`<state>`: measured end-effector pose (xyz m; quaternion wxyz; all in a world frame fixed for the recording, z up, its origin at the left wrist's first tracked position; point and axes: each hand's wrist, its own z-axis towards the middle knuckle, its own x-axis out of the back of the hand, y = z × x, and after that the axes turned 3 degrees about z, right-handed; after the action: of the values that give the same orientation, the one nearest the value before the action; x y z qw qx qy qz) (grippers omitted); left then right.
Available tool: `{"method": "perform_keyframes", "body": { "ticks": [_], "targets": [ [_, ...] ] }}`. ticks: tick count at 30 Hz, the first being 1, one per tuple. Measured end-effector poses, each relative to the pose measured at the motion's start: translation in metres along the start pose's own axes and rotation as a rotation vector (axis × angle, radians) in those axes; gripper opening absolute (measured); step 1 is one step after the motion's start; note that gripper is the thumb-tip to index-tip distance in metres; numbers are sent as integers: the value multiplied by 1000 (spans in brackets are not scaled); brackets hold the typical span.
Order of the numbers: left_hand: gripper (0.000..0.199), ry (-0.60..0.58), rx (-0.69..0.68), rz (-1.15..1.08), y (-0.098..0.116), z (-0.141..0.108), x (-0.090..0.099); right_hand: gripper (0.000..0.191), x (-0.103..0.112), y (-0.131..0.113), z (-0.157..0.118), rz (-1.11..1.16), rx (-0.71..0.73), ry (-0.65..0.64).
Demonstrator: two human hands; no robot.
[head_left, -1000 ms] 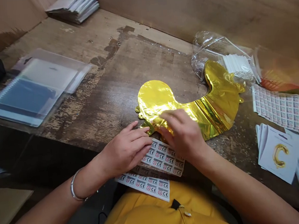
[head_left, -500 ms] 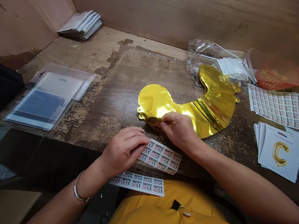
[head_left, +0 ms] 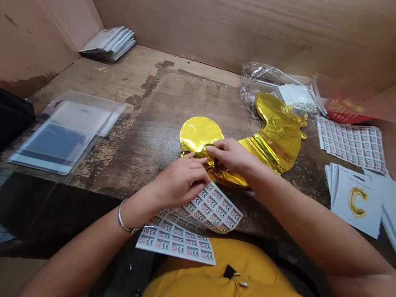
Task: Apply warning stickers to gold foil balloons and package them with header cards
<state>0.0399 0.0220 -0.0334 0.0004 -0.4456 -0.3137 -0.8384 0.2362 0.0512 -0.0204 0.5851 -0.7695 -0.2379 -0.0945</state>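
Note:
A flat gold foil balloon (head_left: 280, 136), curved like a letter C, lies on the worn wooden table. My right hand (head_left: 237, 157) pinches its near edge, where the foil is crumpled and lifted. My left hand (head_left: 183, 179) is closed over the upper part of two printed sticker sheets (head_left: 219, 210), with its fingertips against the balloon's lower left edge. Rows of CE marks and red warning symbols cover these sheets, which hang past the table's front edge above my lap. The thumb's grip is partly hidden.
Clear plastic sleeves (head_left: 64, 130) lie at the left, and a stack of white packets (head_left: 109, 44) sits at the back left. To the right are another sticker sheet (head_left: 352, 144), cards picturing a gold C (head_left: 357, 200), white sticks in clear plastic (head_left: 296, 97) and a red basket (head_left: 347, 106).
My left hand has moved up and right to the balloon, carrying the sticker sheets with it. My right hand has raised and crumpled the balloon's near edge. The view has shifted slightly.

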Motion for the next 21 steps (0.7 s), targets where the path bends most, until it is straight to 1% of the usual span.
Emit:
{"method": "perform_keyframes", "body": {
  "ticks": [1, 3, 4, 5, 6, 8, 9, 10, 11, 13, 14, 15, 17, 19, 21],
  "targets": [
    [13, -21, 8, -21, -3, 1, -2, 43, 2, -1, 0, 36, 5, 72],
    [15, -51, 27, -26, -7, 0, -6, 44, 5, -5, -6, 73, 79, 281],
    [15, -56, 28, -15, -8, -1, -8, 42, 5, -8, -12, 47, 142, 369],
    [15, -54, 23, 0, -8, -2, -9, 40, 5, -10, -20, -26, 212, 410],
    [15, -45, 17, 17, -8, -3, -10, 41, 4, -12, -29, -141, 280, 394],
    [12, -23, 25, 57, -7, -5, -11, 52, 0, -13, -47, -430, 388, 287],
    [11, -20, 34, 72, -7, -5, -12, 55, -3, -12, -54, -568, 423, 238],
    [11, -21, 43, 82, -6, -5, -12, 54, -5, -11, -60, -682, 442, 200],
    [11, -26, 49, 85, -5, -5, -12, 49, -8, -9, -64, -760, 448, 173],
    [12, -43, 53, 78, -4, -5, -11, 28, -12, -6, -67, -838, 434, 141],
    [12, -49, 50, 73, -4, -5, -10, 18, -13, -4, -67, -845, 415, 130],
    [12, -55, 48, 68, -4, -5, -10, 13, -12, -3, -66, -829, 391, 131],
    [14, -77, 38, 57, -5, -6, -9, 16, -2, -2, -60, -706, 336, 191],
    [15, -100, 27, 54, -8, -7, -10, 13, 22, 2, -50, -481, 285, 311],
    [16, -118, 21, 56, -11, -9, -11, 12, 62, 13, -36, -282, 224, 488]
  ]
}}
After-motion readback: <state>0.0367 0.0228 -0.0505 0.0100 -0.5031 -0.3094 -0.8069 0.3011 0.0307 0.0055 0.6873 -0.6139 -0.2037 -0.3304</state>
